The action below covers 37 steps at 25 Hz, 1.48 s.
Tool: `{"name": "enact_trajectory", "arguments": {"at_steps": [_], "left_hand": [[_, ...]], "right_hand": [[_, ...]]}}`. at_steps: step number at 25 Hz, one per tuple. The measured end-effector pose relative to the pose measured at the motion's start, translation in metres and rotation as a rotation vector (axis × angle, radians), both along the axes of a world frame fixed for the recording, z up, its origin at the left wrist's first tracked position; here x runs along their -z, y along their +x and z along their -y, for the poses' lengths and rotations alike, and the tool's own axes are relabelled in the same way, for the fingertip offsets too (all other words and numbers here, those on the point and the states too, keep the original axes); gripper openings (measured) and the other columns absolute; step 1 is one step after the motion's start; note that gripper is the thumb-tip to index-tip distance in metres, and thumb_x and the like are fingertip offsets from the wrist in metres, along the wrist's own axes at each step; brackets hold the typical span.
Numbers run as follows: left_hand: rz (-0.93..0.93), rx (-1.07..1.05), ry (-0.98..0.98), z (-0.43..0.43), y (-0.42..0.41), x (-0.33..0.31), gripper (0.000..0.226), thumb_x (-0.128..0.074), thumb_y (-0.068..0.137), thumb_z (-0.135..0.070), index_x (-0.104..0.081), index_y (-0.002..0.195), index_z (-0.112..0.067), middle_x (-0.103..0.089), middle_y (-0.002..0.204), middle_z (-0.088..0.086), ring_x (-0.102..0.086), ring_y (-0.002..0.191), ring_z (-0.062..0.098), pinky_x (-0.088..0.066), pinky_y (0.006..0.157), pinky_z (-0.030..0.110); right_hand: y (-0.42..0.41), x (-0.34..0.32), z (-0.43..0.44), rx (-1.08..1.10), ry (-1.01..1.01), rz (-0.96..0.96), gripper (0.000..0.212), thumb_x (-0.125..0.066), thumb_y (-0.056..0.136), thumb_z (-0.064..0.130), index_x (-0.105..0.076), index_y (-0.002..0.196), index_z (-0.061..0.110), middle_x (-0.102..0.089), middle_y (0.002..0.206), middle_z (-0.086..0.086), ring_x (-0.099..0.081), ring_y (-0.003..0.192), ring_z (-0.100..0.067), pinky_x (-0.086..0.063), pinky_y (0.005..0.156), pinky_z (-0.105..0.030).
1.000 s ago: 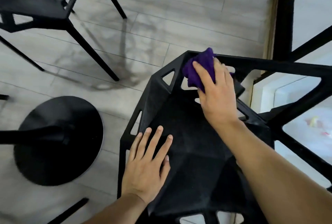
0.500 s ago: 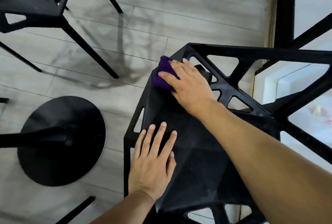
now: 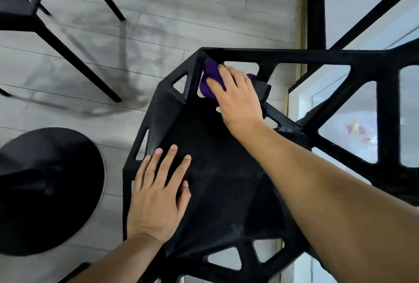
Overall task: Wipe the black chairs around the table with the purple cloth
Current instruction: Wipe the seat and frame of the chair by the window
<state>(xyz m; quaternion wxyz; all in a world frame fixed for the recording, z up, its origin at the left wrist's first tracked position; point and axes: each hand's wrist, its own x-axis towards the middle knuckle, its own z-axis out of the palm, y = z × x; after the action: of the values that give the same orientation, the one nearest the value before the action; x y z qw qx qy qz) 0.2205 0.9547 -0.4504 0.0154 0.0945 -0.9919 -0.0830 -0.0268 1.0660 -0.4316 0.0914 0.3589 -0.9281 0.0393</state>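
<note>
Purple cloth [image 3: 209, 73] bunched under right hand [image 3: 238, 101], fingers [image 3: 217, 83] curled; left hand [image 3: 156, 196] splayed on chair [image 3: 222, 169].

The chair [image 3: 217, 169] looks matt black plastic with a fine grain; my cloth [image 3: 210, 69] is soft purple fabric; the floor [image 3: 181, 21] is smooth grey wood-look planks.

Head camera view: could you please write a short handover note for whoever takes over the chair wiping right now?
Left hand: open, flat on the seat of the near black chair.
Right hand: holds the bunched purple cloth against the far-left corner of that chair's frame.
Done: wiping of this chair is under way; which parts are finished cannot be told.
Left: finish this chair, then the second black chair at upper left.
</note>
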Motion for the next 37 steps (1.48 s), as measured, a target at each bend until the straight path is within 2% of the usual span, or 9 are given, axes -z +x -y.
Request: {"name": "enact_trajectory", "arguments": {"at_steps": [4,7,11,16,19,21,30,34,37], "left_hand": [[-0.004,-0.001,-0.004,-0.001,0.000,0.001,0.053,-0.042,0.099,-0.035,-0.051,0.149,-0.022,-0.036,0.162,0.009,-0.029,0.151,0.034,-0.020,0.125,0.050],[-0.026,-0.005,0.014,0.000,-0.001,0.001,0.053,-0.042,0.098,-0.034,-0.052,0.149,-0.021,-0.037,0.161,0.010,-0.030,0.151,0.035,-0.022,0.124,0.053],[-0.047,-0.014,0.013,-0.003,-0.001,0.001,0.053,-0.041,0.098,-0.034,-0.052,0.148,-0.020,-0.038,0.160,0.010,-0.029,0.151,0.036,-0.020,0.124,0.053],[-0.067,-0.015,0.032,-0.004,0.001,0.000,0.053,-0.042,0.098,-0.033,-0.053,0.147,-0.018,-0.038,0.160,0.011,-0.029,0.151,0.036,-0.020,0.124,0.054],[-0.063,-0.023,0.031,-0.006,-0.002,-0.001,0.051,-0.043,0.099,-0.032,-0.052,0.148,-0.020,-0.038,0.160,0.010,-0.027,0.151,0.035,-0.019,0.125,0.052],[-0.060,-0.031,0.024,-0.005,-0.003,-0.001,0.050,-0.042,0.101,-0.032,-0.051,0.148,-0.022,-0.036,0.161,0.008,-0.026,0.152,0.034,-0.018,0.125,0.051],[-0.098,-0.028,0.026,-0.005,0.002,0.005,0.045,-0.045,0.102,-0.019,-0.050,0.147,-0.024,-0.037,0.161,0.008,-0.027,0.151,0.033,-0.014,0.126,0.046],[-0.081,-0.014,0.054,-0.002,0.002,0.003,0.044,-0.045,0.103,-0.019,-0.050,0.147,-0.024,-0.036,0.161,0.008,-0.026,0.151,0.032,-0.013,0.126,0.045],[-0.074,-0.004,0.060,0.000,0.003,0.002,0.042,-0.043,0.105,-0.019,-0.050,0.146,-0.023,-0.038,0.160,0.009,-0.027,0.150,0.033,-0.015,0.125,0.046]], "right_hand": [[0.013,0.005,-0.033,0.084,-0.013,0.034,0.070,-0.072,0.079,0.002,-0.049,0.145,0.011,-0.045,0.147,-0.020,-0.045,0.134,-0.038,-0.040,0.111,-0.047],[0.038,0.008,-0.085,0.147,0.076,0.083,0.075,-0.073,0.082,0.004,-0.042,0.151,0.011,-0.043,0.150,-0.021,-0.041,0.139,-0.038,-0.038,0.115,-0.048],[0.080,0.012,-0.173,0.368,0.115,0.085,0.077,-0.082,0.075,0.002,-0.050,0.145,0.008,-0.051,0.140,-0.025,-0.053,0.126,-0.042,-0.048,0.103,-0.051],[0.107,0.009,-0.147,0.657,0.012,0.351,0.072,-0.065,0.089,0.004,-0.035,0.154,0.009,-0.036,0.152,-0.026,-0.038,0.137,-0.043,-0.030,0.116,-0.049],[0.092,0.012,-0.159,0.606,-0.031,0.261,0.060,-0.061,0.092,0.005,-0.043,0.148,0.009,-0.044,0.142,-0.023,-0.045,0.128,-0.042,-0.038,0.107,-0.049],[0.089,0.015,-0.158,0.624,-0.143,0.286,0.052,-0.057,0.095,0.008,-0.045,0.146,0.010,-0.043,0.144,-0.020,-0.044,0.129,-0.040,-0.036,0.111,-0.048],[0.218,0.007,-0.082,0.441,-0.352,0.708,0.056,-0.050,0.101,0.032,-0.036,0.155,0.024,-0.025,0.162,-0.010,-0.021,0.147,-0.029,-0.019,0.124,-0.042],[0.263,-0.012,-0.069,0.251,-0.347,0.827,0.053,-0.050,0.103,0.037,-0.038,0.154,0.032,-0.029,0.160,-0.004,-0.024,0.147,-0.023,-0.023,0.124,-0.038],[0.263,-0.024,-0.087,0.070,-0.198,0.845,0.055,-0.058,0.099,0.030,-0.043,0.152,0.034,-0.038,0.151,-0.001,-0.035,0.138,-0.021,-0.031,0.119,-0.033]]}}
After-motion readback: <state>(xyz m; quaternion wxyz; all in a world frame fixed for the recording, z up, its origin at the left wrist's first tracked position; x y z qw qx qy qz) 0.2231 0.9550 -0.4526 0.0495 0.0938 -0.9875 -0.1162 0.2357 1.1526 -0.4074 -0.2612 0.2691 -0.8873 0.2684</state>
